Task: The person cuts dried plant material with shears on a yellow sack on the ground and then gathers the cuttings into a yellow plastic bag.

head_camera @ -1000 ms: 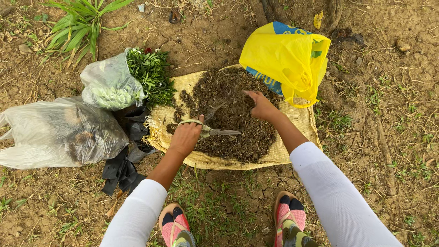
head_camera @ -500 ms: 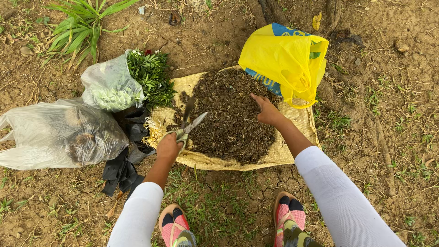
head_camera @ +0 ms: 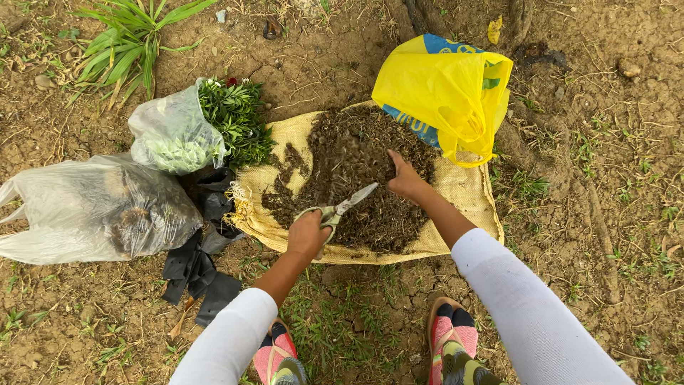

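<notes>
One view only, from a camera on the person's head, facing almost straight down at the ground. It sits high enough to take in both forearms, the feet at the bottom edge, and the whole yellow sack (head_camera: 456,214) spread on the dirt, with the grass clump (head_camera: 132,39) at the top left corner. No second view overlaps it.

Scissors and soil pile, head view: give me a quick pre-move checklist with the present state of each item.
1. Left hand grips the scissors firmly: ok.
2. Blades closed: ok, they look shut.
3. Blade tip clear of the right hand: not ok, tip points toward it, close by.
4. Right hand on the soil pile: ok, touching.
5. Soil kept on the yellow sack: ok.
6. Yellow bag contents: cannot tell.
</notes>
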